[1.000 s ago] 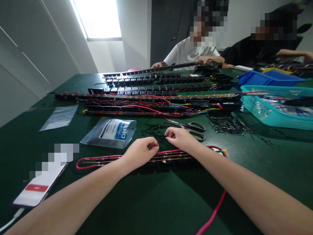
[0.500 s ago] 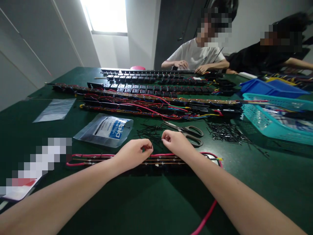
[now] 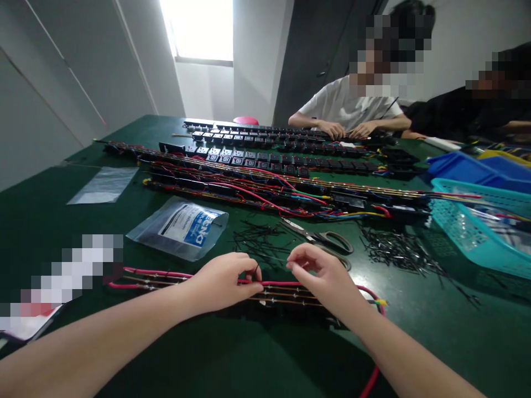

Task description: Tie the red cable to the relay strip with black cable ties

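Note:
A black socket strip with red and bare copper wires (image 3: pixel 286 293) lies across the green table (image 3: pixel 257 354) in front of me. My left hand (image 3: pixel 224 282) rests on it, fingers pinched on a thin black cable tie (image 3: pixel 256 271) at the red wire. My right hand (image 3: pixel 321 273) hovers just right of it, thumb and fingers pinched together close to the same tie. A red wire (image 3: pixel 369 381) runs off the strip's right end toward me.
Scissors (image 3: pixel 326 240) and loose black cable ties (image 3: pixel 259 240) lie just beyond my hands, more ties (image 3: pixel 394 249) to the right. A plastic bag (image 3: pixel 180 226), several wired strips (image 3: pixel 269 188), a teal basket (image 3: pixel 477 232), blue bins (image 3: pixel 464 166) and two seated people at the far side.
The view has shifted, so the strip and my hands sit lower in frame. My hands stay pinched at the same spot on the red wire, slightly closer together.

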`<state>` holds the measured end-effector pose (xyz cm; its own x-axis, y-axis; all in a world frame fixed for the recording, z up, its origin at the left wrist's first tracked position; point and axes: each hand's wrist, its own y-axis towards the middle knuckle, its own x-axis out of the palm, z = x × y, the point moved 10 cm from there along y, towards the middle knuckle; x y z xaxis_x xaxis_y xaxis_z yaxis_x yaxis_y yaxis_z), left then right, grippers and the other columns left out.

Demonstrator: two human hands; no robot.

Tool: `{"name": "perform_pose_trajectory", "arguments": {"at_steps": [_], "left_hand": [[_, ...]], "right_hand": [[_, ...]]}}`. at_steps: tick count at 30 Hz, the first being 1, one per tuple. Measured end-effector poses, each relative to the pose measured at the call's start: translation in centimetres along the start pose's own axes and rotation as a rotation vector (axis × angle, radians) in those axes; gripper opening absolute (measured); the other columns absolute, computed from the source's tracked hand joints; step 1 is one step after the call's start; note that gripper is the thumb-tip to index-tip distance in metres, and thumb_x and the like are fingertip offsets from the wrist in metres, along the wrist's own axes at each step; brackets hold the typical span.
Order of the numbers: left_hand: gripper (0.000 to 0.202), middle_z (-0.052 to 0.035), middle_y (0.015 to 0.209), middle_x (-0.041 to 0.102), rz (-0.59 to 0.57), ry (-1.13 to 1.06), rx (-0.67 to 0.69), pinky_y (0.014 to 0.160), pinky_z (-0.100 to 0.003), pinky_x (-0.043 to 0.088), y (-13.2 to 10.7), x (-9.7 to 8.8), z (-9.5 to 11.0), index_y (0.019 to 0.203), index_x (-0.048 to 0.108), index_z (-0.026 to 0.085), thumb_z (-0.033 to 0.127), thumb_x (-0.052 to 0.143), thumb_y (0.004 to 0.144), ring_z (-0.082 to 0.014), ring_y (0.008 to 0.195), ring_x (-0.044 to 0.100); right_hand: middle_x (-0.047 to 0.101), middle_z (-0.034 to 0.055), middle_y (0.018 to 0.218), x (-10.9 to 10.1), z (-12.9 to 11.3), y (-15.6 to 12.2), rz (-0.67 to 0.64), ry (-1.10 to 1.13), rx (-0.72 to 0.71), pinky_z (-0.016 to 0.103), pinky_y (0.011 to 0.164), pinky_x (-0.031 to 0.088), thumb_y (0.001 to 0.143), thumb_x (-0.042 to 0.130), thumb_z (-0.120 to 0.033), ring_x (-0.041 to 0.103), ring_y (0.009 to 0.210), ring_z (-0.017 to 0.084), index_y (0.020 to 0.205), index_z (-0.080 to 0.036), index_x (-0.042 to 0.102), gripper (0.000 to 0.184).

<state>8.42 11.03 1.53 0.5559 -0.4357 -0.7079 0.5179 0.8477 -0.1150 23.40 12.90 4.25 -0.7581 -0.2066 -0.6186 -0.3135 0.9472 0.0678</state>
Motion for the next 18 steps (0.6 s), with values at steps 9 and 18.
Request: {"name": "perform_pose_trajectory", "arguments": {"at_steps": [9, 18], "left_hand": [[0.015, -0.0018, 0.088, 0.067, -0.037, -0.01, -0.028, 0.076, -0.028, 0.043, 0.2, -0.2, -0.2, 0.087, 0.069, 0.02, 0.028, 0.057, 0.086, -0.0172, 0.084, 0.06], [0.014, -0.0002, 0.086, 0.066, -0.046, 0.036, 0.004, 0.073, -0.027, 0.041, 0.1, 0.0, 0.1, 0.09, 0.066, 0.021, 0.025, 0.054, 0.086, -0.0161, 0.083, 0.059]], "right_hand": [[0.076, 0.0033, 0.084, 2.1, -0.7, -0.2, -0.093, 0.159, -0.033, 0.027, 0.067, 0.057, 0.086, 0.063, -0.029, 0.07, 0.075, 0.017, 0.088, -0.022, 0.075, 0.013], [0.079, 0.0003, 0.086, 1.7, -3.5, -1.1, -0.058, -0.059, -0.276, 0.024, 0.073, 0.061, 0.082, 0.061, -0.012, 0.074, 0.076, 0.015, 0.09, -0.026, 0.078, 0.024]]}}
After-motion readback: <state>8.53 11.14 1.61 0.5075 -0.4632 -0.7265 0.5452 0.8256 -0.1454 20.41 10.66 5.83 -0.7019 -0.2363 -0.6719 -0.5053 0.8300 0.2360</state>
